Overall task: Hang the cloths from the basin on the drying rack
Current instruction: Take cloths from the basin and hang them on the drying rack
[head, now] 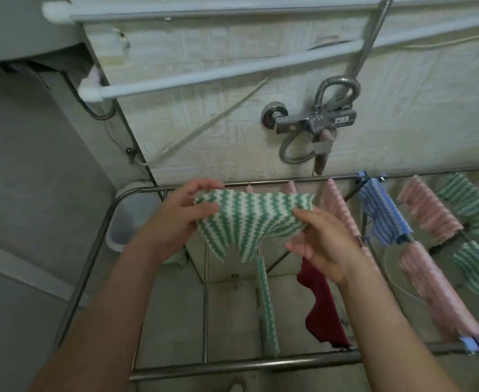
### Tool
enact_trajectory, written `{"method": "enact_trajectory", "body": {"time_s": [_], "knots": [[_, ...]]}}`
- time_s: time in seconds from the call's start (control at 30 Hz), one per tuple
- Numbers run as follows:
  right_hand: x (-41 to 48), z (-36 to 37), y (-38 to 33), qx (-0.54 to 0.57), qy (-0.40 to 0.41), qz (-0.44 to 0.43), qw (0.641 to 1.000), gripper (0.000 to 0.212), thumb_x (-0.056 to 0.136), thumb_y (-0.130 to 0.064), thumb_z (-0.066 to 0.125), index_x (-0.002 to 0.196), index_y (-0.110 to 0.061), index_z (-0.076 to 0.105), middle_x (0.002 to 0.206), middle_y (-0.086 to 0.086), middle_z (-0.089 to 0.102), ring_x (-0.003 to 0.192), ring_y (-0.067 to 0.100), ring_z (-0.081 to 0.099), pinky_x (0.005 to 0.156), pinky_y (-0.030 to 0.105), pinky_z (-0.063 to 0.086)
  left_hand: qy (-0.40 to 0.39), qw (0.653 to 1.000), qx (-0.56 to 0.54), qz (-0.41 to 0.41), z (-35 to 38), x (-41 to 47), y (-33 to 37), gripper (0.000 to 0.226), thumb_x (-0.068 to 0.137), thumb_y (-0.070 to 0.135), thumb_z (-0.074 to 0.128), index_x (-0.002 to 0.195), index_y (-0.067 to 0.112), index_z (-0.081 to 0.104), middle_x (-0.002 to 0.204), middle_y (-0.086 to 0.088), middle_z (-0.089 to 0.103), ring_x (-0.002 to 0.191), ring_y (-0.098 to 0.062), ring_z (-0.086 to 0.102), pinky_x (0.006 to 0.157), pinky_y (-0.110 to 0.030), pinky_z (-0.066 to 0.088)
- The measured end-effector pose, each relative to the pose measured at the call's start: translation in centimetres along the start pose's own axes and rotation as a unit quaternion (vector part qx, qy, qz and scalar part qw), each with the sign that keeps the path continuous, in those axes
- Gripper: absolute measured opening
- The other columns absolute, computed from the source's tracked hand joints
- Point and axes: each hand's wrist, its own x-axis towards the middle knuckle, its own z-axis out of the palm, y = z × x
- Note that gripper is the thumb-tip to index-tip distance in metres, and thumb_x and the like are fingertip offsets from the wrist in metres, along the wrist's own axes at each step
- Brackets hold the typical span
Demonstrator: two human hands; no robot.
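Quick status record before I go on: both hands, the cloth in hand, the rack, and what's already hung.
left hand: grips the left edge of the green striped cloth
right hand: pinches its right edge, thumb on top
cloth in hand: spread between both hands above the drying rack; cannot tell whether it rests on a rod
already hung: pink cloth, blue cloth, dark red cloth, more pink and green ones to the right
basin: not clearly in view
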Motion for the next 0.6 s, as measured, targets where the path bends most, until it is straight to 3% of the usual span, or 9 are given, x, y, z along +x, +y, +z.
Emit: {"method": "enact_trajectory", "body": {"time_s": [0.1,0.2,0.27,0.37,0.5,0.6], "knots": [[2.0,1.9,1.6,0.027,0.037,0.032,0.998,0.017,0.095,-0.016,0.054,0.107,-0.008,0.063,0.086,0.006,0.074,0.068,0.015,0.07,0.047,0.025,0.055,0.068,0.995,-0.067,0.002,-1.2,0.4,-1.1,0.029,0.091,0.0,0.052,0.105,0.025,0.055,0.08,-0.005,0.064,0.072,-0.019,0.062,0.059,-0.03,0.055],[4.2,3.9,2.3,0.042,0.036,0.055,0.997,0.021,0.096,-0.019,0.053,0.111,-0.008,0.062,0.088,0.01,0.073,0.065,0.017,0.07,0.044,0.025,0.056,0.133,0.99,-0.039,0.023,-3.1,1.3,-2.2,0.02,0.093,0.004,0.051,0.085,0.02,0.061,0.079,0.001,0.066,0.07,-0.015,0.063,0.054,-0.026,0.054],[5.4,4.5,2.5,0.063,0.019,0.083,0.994,0.024,0.097,-0.019,0.052,0.115,-0.006,0.061,0.093,0.013,0.072,0.063,0.018,0.069,0.041,0.024,0.055,0.168,0.986,-0.026,0.0,-4.4,1.7,-2.9,0.024,0.093,0.005,0.05,0.08,0.016,0.067,0.085,0.004,0.07,0.079,-0.013,0.066,0.06,-0.022,0.054],[8.0,5.2,4.3,-0.031,0.056,0.136,0.989,0.02,0.099,-0.019,0.05,0.112,-0.008,0.06,0.099,0.011,0.071,0.073,0.019,0.069,0.045,0.027,0.056,0.17,0.983,0.013,-0.072,-6.4,2.6,-4.9,0.027,0.094,0.004,0.051,0.091,0.021,0.071,0.096,0.008,0.071,0.092,-0.011,0.065,0.073,-0.022,0.051],[11.8,5.9,7.5,-0.071,0.121,0.167,0.976,0.015,0.101,-0.013,0.044,0.105,-0.011,0.058,0.102,0.01,0.068,0.089,0.022,0.066,0.069,0.037,0.061,0.146,0.949,0.238,-0.146,-7.9,4.2,-8.5,0.037,0.085,0.006,0.061,0.11,0.033,0.062,0.126,0.007,0.053,0.111,-0.014,0.052,0.094,-0.031,0.043],[14.3,6.4,9.0,-0.071,0.148,0.162,0.973,0.017,0.102,-0.01,0.04,0.1,-0.014,0.056,0.094,0.004,0.065,0.086,0.019,0.063,0.073,0.036,0.057,0.125,0.932,0.314,-0.132,-8.5,6.0,-10.2,0.054,0.084,-0.001,0.056,0.132,0.024,0.051,0.144,-0.005,0.039,0.129,-0.021,0.041,0.099,-0.022,0.031]]}}
